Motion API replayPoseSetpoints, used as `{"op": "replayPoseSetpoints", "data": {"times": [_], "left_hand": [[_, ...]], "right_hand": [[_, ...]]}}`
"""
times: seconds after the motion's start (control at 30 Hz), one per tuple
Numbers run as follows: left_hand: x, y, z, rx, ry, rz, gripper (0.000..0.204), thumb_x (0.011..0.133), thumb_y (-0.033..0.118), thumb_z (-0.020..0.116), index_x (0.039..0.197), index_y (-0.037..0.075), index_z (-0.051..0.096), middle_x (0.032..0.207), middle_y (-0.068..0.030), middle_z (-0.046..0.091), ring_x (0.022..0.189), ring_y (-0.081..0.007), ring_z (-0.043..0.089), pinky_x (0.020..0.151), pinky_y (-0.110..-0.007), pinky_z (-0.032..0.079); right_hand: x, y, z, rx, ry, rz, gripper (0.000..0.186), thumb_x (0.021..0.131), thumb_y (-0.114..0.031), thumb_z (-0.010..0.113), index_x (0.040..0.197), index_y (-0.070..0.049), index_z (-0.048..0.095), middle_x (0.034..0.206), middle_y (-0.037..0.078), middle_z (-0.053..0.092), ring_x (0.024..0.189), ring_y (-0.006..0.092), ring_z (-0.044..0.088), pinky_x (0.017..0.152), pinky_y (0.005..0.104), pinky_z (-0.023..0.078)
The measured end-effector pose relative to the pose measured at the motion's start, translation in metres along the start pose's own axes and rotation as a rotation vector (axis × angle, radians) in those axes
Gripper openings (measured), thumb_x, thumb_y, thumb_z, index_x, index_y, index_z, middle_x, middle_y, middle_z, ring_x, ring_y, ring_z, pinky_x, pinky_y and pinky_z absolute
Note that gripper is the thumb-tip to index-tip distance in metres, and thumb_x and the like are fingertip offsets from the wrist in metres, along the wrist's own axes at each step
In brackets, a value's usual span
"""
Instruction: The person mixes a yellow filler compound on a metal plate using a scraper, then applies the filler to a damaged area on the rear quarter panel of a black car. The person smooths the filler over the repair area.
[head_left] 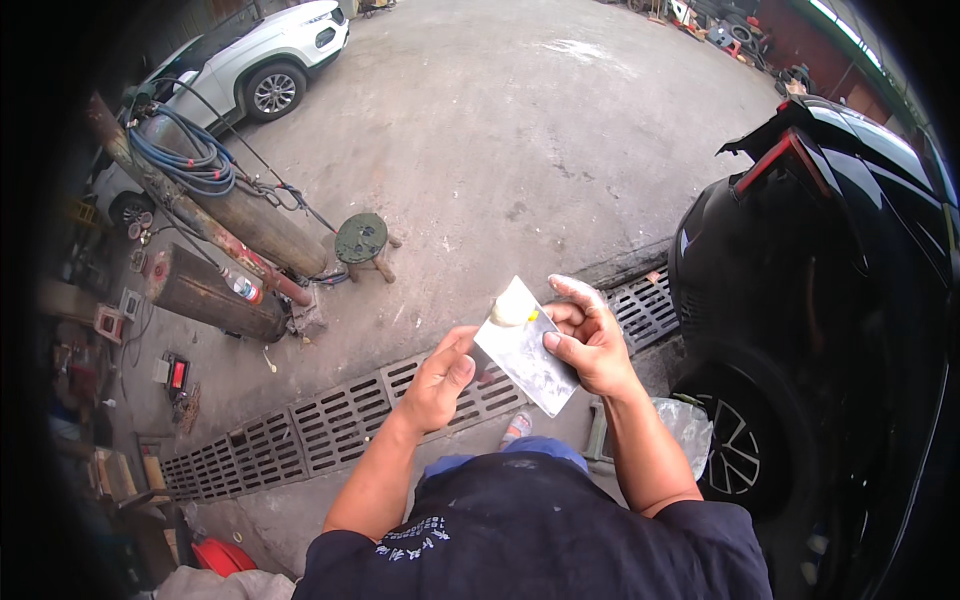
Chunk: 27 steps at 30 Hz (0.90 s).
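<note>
Left of centre, the left hand [433, 388] is curling beside a silvery plate [532, 368], its exact grip indiscernible. Near centre, the plate is carrying cream paste [513, 306]; the right hand [597, 350] is pinching the plate's right edge. At right, a black car [775, 245] is standing.

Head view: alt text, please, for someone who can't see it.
Right hand gripping a plate bearing pale paste, left hand at its edge, above a drain grate. Black car at right; stool, cylinders and white car at left.

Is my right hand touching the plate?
Touching. The head view shows your right hand at the plate's edge, thumb lying on its upper face.
</note>
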<state>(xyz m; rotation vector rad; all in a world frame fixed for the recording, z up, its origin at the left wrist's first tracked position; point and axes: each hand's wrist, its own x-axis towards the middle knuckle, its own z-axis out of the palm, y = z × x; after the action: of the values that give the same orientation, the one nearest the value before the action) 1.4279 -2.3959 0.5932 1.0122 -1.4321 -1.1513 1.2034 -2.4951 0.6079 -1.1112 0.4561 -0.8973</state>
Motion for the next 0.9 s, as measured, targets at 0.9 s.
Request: {"op": "replayPoseSetpoints", "data": {"times": [0.9], "left_hand": [[0.444, -0.160, -0.300, -1.187, -0.001, -0.224, 0.069, 0.099, 0.056, 0.042, 0.145, 0.006, 0.035, 0.136, -0.0135, 0.052, 0.121, -0.0301, 0.054, 0.093, -0.053, 0.050]], "right_hand": [[0.539, -0.018, -0.091, -0.972, 0.138, -0.140, 0.064, 0.072, 0.009, 0.049, 0.135, 0.000, 0.048, 0.128, 0.014, 0.063, 0.124, 0.0258, 0.057, 0.106, 0.0367, 0.041]]}}
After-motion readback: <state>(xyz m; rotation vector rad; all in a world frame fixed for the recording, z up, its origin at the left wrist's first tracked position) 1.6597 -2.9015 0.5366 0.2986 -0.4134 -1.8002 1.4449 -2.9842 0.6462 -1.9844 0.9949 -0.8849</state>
